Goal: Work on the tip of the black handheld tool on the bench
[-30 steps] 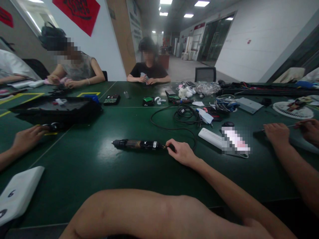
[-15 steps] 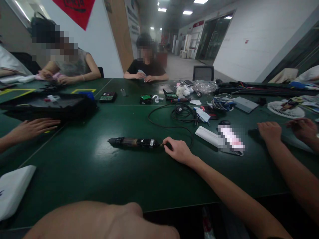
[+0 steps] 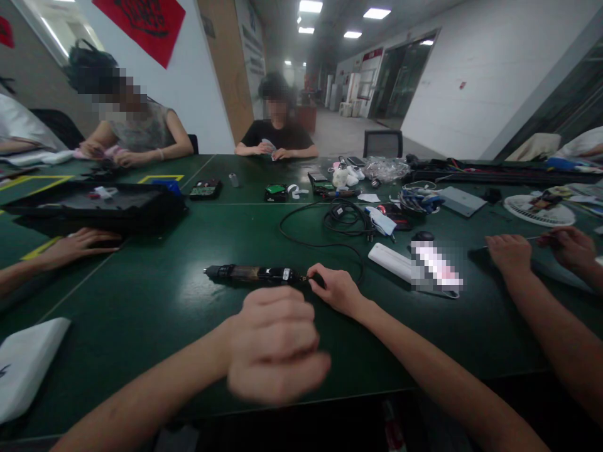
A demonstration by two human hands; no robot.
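A black electric screwdriver (image 3: pixel 254 274) with a brownish middle section lies flat on the green table (image 3: pixel 164 351), its tip toward the left. My right hand (image 3: pixel 336 290) pinches the black cable connector at the tool's right end. In front of the tool, nearer the camera, my left hand (image 3: pixel 277 345) is raised above the table with its fingers curled. Whether anything is inside those fingers is hidden. From the connector area a black cable (image 3: pixel 346 216) loops back across the table.
Another person's hand (image 3: pixel 78 248) rests by the black tray (image 3: pixel 94 204). Another person's hands (image 3: pixel 511 254) are at the right. A white power strip (image 3: pixel 393 262) lies beside a blurred phone (image 3: pixel 438 267). A white box (image 3: pixel 32 367) sits front left.
My left hand has risen from the bottom edge into the middle of the view, near the screwdriver. My right hand keeps its pinch at the connector.
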